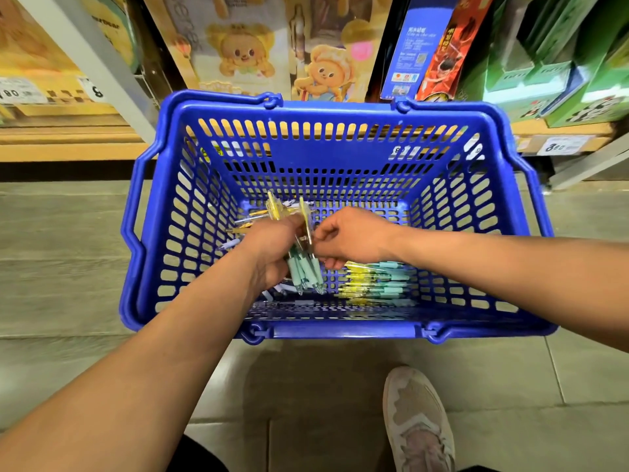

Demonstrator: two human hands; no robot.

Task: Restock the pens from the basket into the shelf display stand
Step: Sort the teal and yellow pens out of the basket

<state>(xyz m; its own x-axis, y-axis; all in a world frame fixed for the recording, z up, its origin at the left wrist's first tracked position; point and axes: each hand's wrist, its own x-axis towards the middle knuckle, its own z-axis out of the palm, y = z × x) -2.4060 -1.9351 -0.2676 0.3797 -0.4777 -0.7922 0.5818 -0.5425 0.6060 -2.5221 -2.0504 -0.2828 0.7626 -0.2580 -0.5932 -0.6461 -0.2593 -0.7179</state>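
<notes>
My left hand (272, 248) grips slim teal pens (304, 269); my right hand (354, 236) pinches them inside the slotted plastic basket (340, 158).

Both bare forearms reach forward and down, hands nearly touching. Left hand (272, 250) back up, fingers curled round bunch of pens (305, 270); right hand (354, 238) curled, fingertips pinching same bunch

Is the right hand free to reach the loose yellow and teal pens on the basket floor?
Probably yes: the loose yellow and teal pens lie uncovered beneath the right hand in the blue plastic basket, though it pinches the teal pen bundle the left hand holds.
</notes>
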